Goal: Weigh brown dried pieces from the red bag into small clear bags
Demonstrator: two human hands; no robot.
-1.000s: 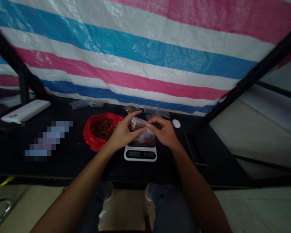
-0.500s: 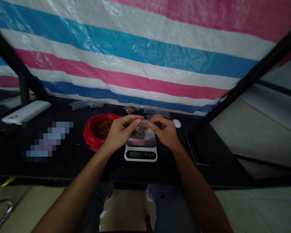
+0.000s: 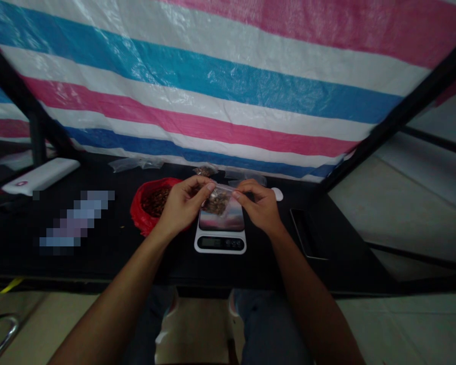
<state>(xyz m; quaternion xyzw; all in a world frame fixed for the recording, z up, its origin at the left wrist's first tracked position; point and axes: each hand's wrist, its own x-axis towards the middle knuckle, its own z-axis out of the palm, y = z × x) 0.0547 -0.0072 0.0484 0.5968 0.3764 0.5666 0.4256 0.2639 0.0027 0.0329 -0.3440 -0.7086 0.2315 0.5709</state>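
A small clear zip bag (image 3: 217, 202) with brown bean-like pieces in its lower part hangs between my hands. My left hand (image 3: 188, 203) pinches its top left corner between thumb and forefinger. Thumb and fingers of my right hand (image 3: 256, 203) grip the top right corner. Right below the bag stands a white digital kitchen scale (image 3: 220, 243) with a shiny metal plate; whether the bag touches the plate I cannot tell. Left of the scale, a red plastic bag (image 3: 139, 213) lies open, filled with similar brown pieces and partly hidden by my left hand.
Behind my hands lie another filled clear bag (image 3: 205, 171) and flat clear bags (image 3: 247, 176). A white round object (image 3: 277, 194) and a dark phone-like slab (image 3: 307, 233) are at the right. A long white device (image 3: 41, 176) sits at the left. A striped sheet (image 3: 213, 101) rises behind the table.
My left hand has slid slightly left along the bag's top edge, away from my right hand. The bag's top now stretches straighter between them. My right hand has barely moved.
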